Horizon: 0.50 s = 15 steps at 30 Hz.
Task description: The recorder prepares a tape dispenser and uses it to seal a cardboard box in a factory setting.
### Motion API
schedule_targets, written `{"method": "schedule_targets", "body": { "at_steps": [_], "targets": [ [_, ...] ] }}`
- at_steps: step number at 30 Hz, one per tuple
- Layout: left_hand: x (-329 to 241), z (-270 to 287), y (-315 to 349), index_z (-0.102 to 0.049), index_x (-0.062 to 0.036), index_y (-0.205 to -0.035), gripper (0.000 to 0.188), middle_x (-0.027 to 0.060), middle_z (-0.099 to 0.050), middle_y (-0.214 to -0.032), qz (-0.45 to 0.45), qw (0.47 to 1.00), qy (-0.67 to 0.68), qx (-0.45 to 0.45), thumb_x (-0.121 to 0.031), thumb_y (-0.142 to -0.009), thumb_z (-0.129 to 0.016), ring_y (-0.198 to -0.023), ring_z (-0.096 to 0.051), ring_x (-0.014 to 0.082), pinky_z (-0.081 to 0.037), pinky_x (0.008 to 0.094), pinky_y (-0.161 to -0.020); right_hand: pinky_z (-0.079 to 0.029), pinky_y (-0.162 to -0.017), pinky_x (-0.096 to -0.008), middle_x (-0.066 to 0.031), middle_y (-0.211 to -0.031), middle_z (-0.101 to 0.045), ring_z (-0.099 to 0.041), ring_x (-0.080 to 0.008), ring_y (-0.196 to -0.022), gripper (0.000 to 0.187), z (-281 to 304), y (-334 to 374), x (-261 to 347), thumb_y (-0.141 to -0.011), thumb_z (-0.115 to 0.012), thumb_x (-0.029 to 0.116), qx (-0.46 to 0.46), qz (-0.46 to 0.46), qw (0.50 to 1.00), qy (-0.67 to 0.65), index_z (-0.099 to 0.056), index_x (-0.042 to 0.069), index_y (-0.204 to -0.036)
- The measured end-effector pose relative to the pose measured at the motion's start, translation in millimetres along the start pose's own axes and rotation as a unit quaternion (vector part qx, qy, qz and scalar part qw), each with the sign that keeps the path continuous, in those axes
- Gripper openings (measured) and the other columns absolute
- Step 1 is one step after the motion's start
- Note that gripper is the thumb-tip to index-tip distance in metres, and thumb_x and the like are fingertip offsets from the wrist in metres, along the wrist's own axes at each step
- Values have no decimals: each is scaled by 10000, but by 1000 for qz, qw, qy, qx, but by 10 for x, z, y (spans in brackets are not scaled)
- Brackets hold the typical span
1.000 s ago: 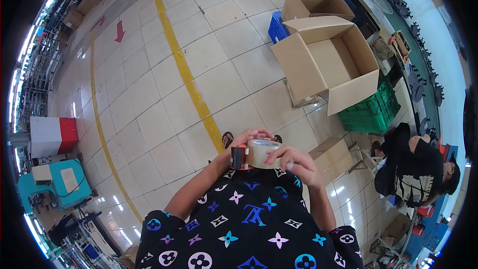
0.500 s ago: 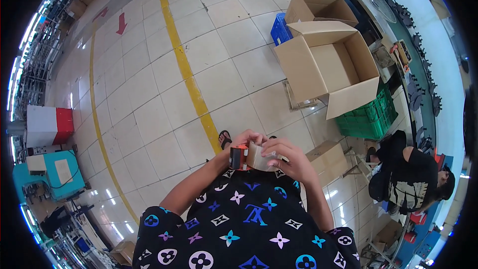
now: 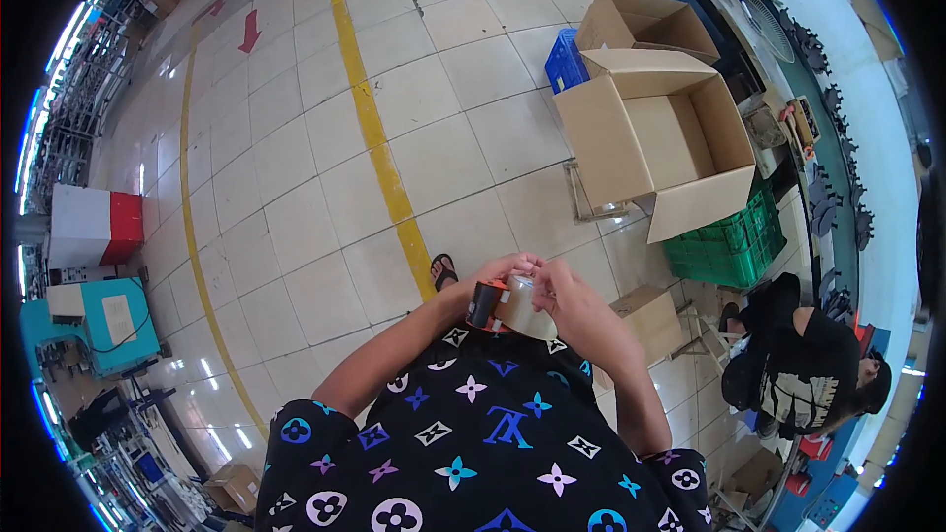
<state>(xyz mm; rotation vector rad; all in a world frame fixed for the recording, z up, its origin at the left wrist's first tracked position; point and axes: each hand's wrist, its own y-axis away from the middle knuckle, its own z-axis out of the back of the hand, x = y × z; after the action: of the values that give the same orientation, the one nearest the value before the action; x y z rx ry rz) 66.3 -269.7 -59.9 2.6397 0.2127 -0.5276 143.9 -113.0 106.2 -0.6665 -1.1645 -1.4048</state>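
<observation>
In front of my waist is a tape dispenser (image 3: 483, 305), orange and black, with a wide roll of clear-brown packing tape (image 3: 525, 309) mounted on it. My left hand (image 3: 505, 268) grips it from the far side, the fingers partly hidden behind the roll. My right hand (image 3: 581, 307) is closed, thumb and fingertips pinched together at the roll's upper right edge. Whether a loose end of tape lies between those fingertips is too small to make out.
Ahead on the right an open cardboard box (image 3: 680, 143) rests on a green crate (image 3: 734, 241); another open box (image 3: 645, 20) stands behind by a blue crate (image 3: 566, 61). A seated person (image 3: 813, 365) works at the right-hand bench. Left stands a teal machine (image 3: 128, 325).
Both hands and the dispenser have shifted slightly right. My right fingers, spread over the roll before, are now drawn together at its upper edge, and the dispenser has turned a little.
</observation>
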Motion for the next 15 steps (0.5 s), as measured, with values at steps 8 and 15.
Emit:
{"method": "schedule_targets", "body": {
  "at_steps": [8,15],
  "targets": [
    [-8,-69,-33,-525,-57,-1246,463,83,-591,-1159,0,998,-37,-56,-330,-876,-579,-1036,-574,174,-470,334,-884,-465,-799,-423,-124,-868,-594,-570,-323,-895,177,-100,9,153,-800,-697,87,-63,51,974,213,-580,19,-914],
    [-2,-77,-79,-531,-91,-1161,414,63,-557,-984,43,996,-50,-65,-374,-863,-576,-841,-560,173,-475,347,-671,-467,-762,-448,-126,-823,-605,-581,-331,-850,129,-191,-8,139,-792,-695,84,-29,75,940,332,-587,25,-832]
  ]
}}
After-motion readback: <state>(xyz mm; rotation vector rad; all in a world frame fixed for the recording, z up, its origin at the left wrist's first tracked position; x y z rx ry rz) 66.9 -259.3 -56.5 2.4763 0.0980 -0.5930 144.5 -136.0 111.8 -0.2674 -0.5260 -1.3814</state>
